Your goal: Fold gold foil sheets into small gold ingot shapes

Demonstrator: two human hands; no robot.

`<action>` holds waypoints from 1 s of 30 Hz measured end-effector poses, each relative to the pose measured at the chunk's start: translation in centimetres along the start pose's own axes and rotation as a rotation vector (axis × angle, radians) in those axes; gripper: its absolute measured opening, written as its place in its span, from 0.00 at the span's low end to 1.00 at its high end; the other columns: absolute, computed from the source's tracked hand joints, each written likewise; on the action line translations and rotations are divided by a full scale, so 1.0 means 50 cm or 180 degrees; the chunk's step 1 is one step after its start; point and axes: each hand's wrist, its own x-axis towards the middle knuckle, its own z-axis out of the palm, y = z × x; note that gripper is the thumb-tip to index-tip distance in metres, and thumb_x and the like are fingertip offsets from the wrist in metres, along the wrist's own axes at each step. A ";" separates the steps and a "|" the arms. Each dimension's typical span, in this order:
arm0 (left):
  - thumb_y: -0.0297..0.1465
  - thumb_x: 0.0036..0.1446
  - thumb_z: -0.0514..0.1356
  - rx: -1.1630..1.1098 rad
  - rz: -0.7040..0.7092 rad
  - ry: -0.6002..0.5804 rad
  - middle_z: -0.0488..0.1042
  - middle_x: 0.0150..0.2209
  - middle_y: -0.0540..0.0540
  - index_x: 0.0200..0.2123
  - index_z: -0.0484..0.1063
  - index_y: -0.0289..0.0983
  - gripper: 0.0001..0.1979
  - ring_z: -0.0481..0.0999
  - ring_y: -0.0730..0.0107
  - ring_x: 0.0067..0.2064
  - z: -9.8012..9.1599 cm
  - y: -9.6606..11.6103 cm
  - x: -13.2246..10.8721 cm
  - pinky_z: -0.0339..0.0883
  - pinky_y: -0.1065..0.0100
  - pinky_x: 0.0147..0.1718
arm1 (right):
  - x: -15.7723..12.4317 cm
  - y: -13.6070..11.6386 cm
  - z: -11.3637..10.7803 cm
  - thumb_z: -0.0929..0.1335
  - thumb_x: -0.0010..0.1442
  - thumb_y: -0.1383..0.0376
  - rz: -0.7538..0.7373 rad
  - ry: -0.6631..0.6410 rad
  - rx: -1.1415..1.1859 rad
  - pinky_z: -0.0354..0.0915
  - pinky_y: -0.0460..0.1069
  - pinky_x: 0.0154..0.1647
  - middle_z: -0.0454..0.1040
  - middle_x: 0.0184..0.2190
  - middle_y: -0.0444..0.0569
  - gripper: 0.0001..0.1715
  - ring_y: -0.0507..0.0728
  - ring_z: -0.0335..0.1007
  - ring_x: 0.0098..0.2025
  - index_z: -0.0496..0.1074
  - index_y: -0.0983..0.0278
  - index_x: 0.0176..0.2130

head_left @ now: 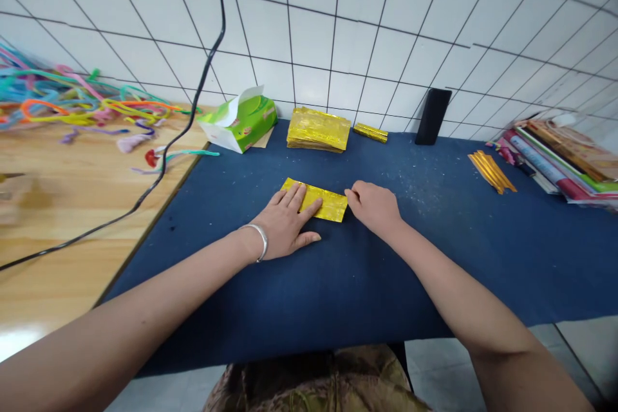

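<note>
1. Head view: crinkled, oblong gold foil sheet (333, 206) lies flat on matte blue tabletop (232, 315).
2. Left hand (286, 225): spread, gripping nothing, resting on the sheet.
3. Right hand (376, 207): curled at the sheet's right edge; grasp cannot be determined.

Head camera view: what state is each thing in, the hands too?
Left hand: spread flat on the gold sheet
Gold sheet: flat, partly covered
Right hand: curled, at the sheet's right end
Gold stack: piled, slightly uneven
Small gold piece: lying down
Green box: white flap raised
Black block: standing on end
Orange-gold strips: lying bunched
Books: stacked
Fuzzy sticks: bent, jumbled
Black cord: slack, curving
</note>
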 end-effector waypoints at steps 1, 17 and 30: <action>0.54 0.57 0.42 -0.0020 0.0003 0.0003 0.43 0.65 0.31 0.64 0.49 0.38 0.38 0.40 0.42 0.66 0.002 0.000 -0.001 0.39 0.47 0.58 | -0.005 -0.011 -0.002 0.52 0.65 0.56 -0.0250 0.0164 0.0108 0.61 0.51 0.45 0.74 0.42 0.53 0.25 0.58 0.69 0.45 0.70 0.65 0.44; 0.47 0.62 0.41 -0.0213 0.0132 -0.0125 0.36 0.67 0.37 0.65 0.42 0.33 0.35 0.36 0.53 0.67 0.006 -0.048 -0.024 0.36 0.55 0.62 | -0.085 -0.041 0.058 0.50 0.58 0.38 -0.1916 -0.0599 0.0289 0.33 0.59 0.66 0.38 0.66 0.60 0.53 0.65 0.26 0.68 0.43 0.76 0.64; 0.42 0.65 0.39 -0.0310 -0.0203 0.0043 0.63 0.59 0.42 0.62 0.53 0.39 0.26 0.62 0.62 0.58 -0.028 -0.064 -0.005 0.53 0.62 0.54 | -0.078 -0.036 -0.008 0.50 0.63 0.46 -0.1815 -0.0738 0.0634 0.52 0.57 0.59 0.67 0.54 0.58 0.37 0.62 0.59 0.58 0.67 0.67 0.52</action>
